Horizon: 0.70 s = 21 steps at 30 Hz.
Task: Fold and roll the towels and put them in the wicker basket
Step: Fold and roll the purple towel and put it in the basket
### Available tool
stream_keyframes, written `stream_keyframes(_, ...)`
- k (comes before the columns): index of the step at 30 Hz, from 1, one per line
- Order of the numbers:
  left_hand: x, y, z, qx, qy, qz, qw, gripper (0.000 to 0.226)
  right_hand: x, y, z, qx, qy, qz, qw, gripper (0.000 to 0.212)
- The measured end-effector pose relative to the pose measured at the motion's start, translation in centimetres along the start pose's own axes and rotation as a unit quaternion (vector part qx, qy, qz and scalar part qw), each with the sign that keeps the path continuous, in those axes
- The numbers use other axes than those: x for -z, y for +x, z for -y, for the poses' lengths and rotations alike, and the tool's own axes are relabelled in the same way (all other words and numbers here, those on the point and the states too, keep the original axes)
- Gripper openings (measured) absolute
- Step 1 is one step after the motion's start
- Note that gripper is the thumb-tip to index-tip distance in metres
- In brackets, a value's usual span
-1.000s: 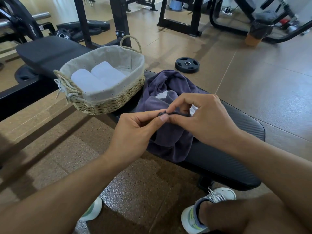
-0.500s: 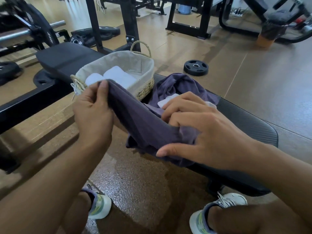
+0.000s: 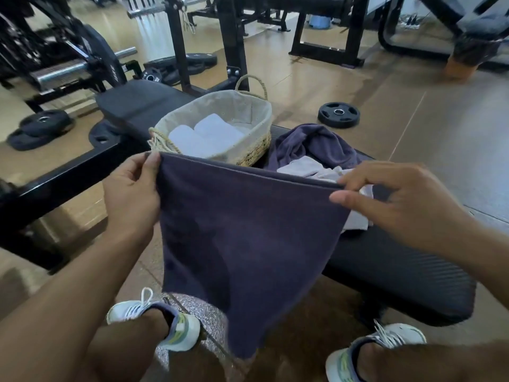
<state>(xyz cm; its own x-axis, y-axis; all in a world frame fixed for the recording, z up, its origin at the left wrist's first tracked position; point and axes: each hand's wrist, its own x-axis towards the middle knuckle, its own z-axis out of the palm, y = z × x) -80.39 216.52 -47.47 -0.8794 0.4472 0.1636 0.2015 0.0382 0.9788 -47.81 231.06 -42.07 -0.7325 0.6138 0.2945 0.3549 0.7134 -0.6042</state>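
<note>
Head view: at frame centre a purple towel (image 3: 242, 244) is held taut by its top corners, pinched by the left hand (image 3: 132, 194) and right hand (image 3: 396, 205), likely for folding, below the basket (image 3: 256, 139)

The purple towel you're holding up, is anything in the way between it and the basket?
Nothing visible blocks it. The left hand and right hand pinch the purple towel by its top edge, right in front of the basket. Two white rolls already lie inside, with free room beside them.
</note>
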Motion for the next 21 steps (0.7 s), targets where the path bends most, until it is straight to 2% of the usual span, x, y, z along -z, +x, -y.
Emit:
stream_keyframes(3, 0.5, -1.4, -0.3, 0.021, -0.033, 0.08, 0.996, 0.016, 0.2, 0.3, -1.8, -0.103, 0.037, -0.054, 0.993, 0.025)
stream_keyframes(8, 1.9, -2.0, -0.7, 0.023, -0.025, 0.199, 0.979, 0.014, 0.8, 0.9, -3.5, -0.177, 0.108, -0.048, 0.977, 0.023)
stream_keyframes(11, 2.7, -1.6, -1.0, 0.036, -0.029, 0.272, 0.961, 0.025, 1.7, 0.8, -3.8, -0.178, 0.125, 0.011, 0.976, 0.022)
stream_keyframes(14, 2.9, -0.9, -1.5, 0.077, -0.071, 0.349, 0.931, 0.03, 2.9, 0.1, -3.2, -0.19, 0.13, 0.137, 0.963, 0.02)
stream_keyframes(16, 2.6, -0.6, -1.4, 0.109, -0.058, 0.363, 0.923, 0.02, 3.2, -0.2, -3.1, -0.216, 0.151, 0.143, 0.954, 0.011)
stream_keyframes(19, 0.7, -1.0, -0.6, 0.069, 0.049, 0.313, 0.946, 0.01, 2.8, -0.1, -4.3, -0.234, 0.105, 0.042, 0.966, 0.005)
stream_keyframes(21, -0.7, -1.5, -0.4, 0.071, 0.043, 0.283, 0.955, 0.01, 2.2, 0.4, -4.8, -0.229, 0.069, 0.005, 0.971, 0.007)
